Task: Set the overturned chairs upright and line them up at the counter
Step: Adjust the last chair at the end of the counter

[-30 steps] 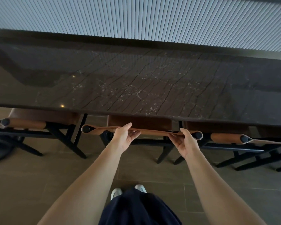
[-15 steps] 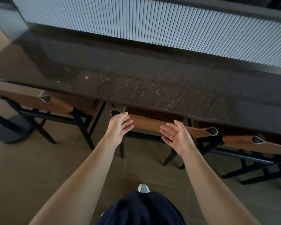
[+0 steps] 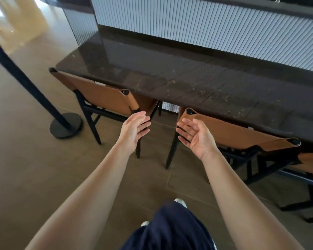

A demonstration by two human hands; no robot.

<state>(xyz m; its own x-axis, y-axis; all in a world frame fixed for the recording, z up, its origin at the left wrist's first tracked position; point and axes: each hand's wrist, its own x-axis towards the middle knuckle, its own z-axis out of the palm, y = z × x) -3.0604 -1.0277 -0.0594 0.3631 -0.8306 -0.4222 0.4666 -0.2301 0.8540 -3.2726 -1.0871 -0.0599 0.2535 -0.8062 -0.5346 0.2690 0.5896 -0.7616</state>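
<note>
- I see my left hand (image 3: 135,130) and right hand (image 3: 195,136) apart, fingers relaxed, holding nothing.
- One tan leather, black-framed chair (image 3: 101,98) stands upright at the dark marble counter (image 3: 188,78); a second matching chair (image 3: 233,134) stands beside it.

View: one wide-angle camera worn on the head.
Height: standing, above the counter (image 3: 188,78).
Facing: forward and steeply down; the counter edge slants from upper left to lower right.
Nearness: forearms enter from the bottom; left hand (image 3: 134,130) and right hand (image 3: 195,136) sit mid-frame.
Covers: left chair (image 3: 101,98), right chair (image 3: 233,134), floor (image 3: 25,168), post (image 3: 66,125) at the left.
</note>
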